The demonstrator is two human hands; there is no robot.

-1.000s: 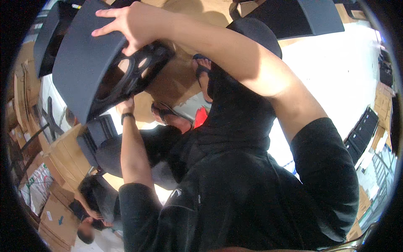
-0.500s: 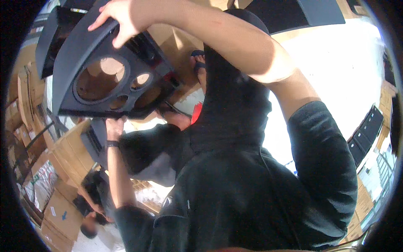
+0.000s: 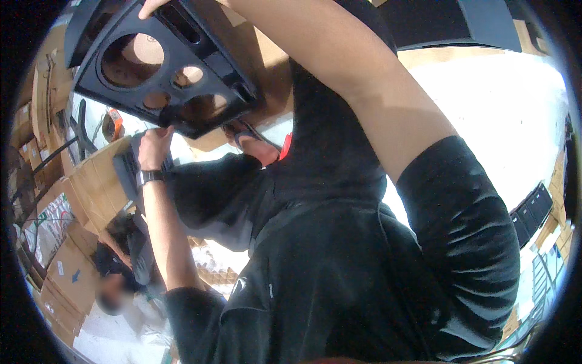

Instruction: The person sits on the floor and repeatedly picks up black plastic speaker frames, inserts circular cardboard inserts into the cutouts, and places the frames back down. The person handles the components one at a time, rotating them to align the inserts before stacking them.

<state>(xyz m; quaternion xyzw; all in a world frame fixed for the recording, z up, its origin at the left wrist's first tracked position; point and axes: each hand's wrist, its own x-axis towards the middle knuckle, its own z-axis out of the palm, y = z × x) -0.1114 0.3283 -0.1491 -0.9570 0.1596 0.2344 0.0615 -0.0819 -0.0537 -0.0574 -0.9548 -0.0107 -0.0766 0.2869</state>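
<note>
An empty black speaker cabinet [image 3: 174,56] tilts at the upper left, its front panel cut with several round holes and a slot. Along its lower edge my left hand [image 3: 156,145] grips it, thumb up against the panel and a dark band on the wrist. My right arm reaches across the top of the picture to the cabinet's far side. Only some fingers of my right hand [image 3: 153,7] show there, bent over the panel's upper edge; the rest of that hand lies beyond the picture's rim.
Another black cabinet [image 3: 424,24] stands at the top right on brown cardboard. Several small dark boxes [image 3: 533,209] lie at the far right. Cardboard boxes [image 3: 76,279] are stacked at the left, close to another person [image 3: 115,249]. An orange thing [image 3: 113,125] lies left of my left hand.
The speaker cabinet has moved up in the picture, tilting more. My left hand has gone up and slightly left with it, while my right hand has mostly passed out at the top.
</note>
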